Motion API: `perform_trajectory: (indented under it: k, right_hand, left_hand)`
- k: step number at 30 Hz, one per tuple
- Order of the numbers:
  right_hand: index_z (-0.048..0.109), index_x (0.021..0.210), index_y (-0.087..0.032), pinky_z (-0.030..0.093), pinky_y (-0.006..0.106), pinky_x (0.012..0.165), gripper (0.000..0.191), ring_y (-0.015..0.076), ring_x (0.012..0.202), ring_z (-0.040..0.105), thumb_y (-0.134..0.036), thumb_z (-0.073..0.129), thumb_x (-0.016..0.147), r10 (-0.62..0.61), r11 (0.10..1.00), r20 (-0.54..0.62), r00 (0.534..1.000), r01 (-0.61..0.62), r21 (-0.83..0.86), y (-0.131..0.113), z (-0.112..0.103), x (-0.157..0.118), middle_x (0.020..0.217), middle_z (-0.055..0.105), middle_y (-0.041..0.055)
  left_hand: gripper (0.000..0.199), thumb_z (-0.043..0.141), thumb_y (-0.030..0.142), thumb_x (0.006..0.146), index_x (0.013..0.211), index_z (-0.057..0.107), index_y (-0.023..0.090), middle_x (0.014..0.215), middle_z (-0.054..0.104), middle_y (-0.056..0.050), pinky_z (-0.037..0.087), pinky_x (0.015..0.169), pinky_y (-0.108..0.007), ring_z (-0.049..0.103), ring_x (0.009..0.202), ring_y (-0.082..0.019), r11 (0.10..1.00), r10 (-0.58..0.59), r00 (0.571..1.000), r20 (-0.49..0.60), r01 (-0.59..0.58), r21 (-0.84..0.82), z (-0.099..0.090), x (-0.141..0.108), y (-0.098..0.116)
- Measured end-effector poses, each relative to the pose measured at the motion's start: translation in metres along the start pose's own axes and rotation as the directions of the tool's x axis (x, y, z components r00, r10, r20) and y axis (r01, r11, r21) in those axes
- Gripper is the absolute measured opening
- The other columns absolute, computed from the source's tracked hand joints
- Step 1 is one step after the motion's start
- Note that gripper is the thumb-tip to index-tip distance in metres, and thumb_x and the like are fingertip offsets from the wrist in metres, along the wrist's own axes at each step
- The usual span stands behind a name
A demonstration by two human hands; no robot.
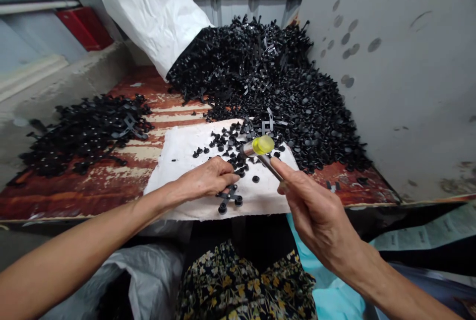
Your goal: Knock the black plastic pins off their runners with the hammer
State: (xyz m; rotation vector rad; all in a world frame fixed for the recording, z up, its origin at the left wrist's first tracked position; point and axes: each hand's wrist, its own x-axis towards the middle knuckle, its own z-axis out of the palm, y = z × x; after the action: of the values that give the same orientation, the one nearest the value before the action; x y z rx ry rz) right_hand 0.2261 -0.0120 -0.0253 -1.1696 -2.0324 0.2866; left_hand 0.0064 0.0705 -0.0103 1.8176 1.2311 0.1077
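Observation:
My left hand (210, 177) rests over the white cloth (174, 161), its fingers closed on a black X-shaped plastic piece (229, 195) with round feet toward me. In my right hand (312, 193) is a mallet (262, 146) with a metal head and a translucent yellow face. Its handle slants up to the left, and the head hangs just above the small black parts and a little beyond my left fingers. Loose black round-headed parts (256, 179) lie scattered on the cloth around the mallet head.
A big heap of black parts (267, 72) spills from a white sack (156, 7) at the back. Another pile of black X-shaped pieces (89, 131) lies at left on the worn red board (148, 154). A grey panel (401, 72) stands along the right side.

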Motion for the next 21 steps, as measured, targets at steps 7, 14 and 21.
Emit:
perform_trajectory:
  k: [7, 14, 21]
  right_hand:
    - [0.048, 0.143, -0.024, 0.058, 0.03, 0.069, 0.052, 0.0179, 0.075, 0.067, -0.01, 0.039, 0.094, 0.014, 1.0, 0.043, 0.999, -0.014, 0.004, -0.0007, 0.0002, 0.0038, 0.094, 0.071, 0.0079]
    - [0.051, 0.141, -0.022, 0.058, 0.033, 0.07, 0.051, 0.0192, 0.074, 0.068, -0.01, 0.038, 0.093, 0.014, 0.999, 0.111, 0.994, -0.009, -0.047, 0.0023, 0.0029, 0.001, 0.091, 0.07, 0.0087]
    - [0.048, 0.143, -0.026, 0.059, 0.032, 0.069, 0.053, 0.0188, 0.074, 0.068, -0.01, 0.039, 0.093, 0.035, 0.998, 0.085, 0.996, -0.03, -0.055, 0.0031, 0.0058, -0.0001, 0.093, 0.071, 0.0078]
  left_hand:
    - [0.031, 0.048, 0.037, 0.08, 0.055, 0.044, 0.019, 0.047, 0.042, 0.004, 0.021, 0.041, -0.022, 0.032, 0.042, -0.008, 1.0, -0.002, 1.0, 0.004, 0.002, 0.023, 0.0004, -0.0004, 0.0024]
    - [0.031, 0.048, 0.034, 0.08, 0.054, 0.046, 0.018, 0.047, 0.042, 0.004, 0.022, 0.042, -0.022, 0.033, 0.043, -0.008, 0.999, -0.02, 1.0, -0.001, 0.02, 0.047, -0.0005, -0.0013, 0.0057]
    - [0.03, 0.049, 0.031, 0.079, 0.052, 0.046, 0.018, 0.046, 0.042, 0.004, 0.021, 0.042, -0.022, 0.033, 0.042, -0.008, 0.999, -0.022, 1.0, 0.006, 0.022, 0.035, 0.0002, -0.0027, 0.0086]
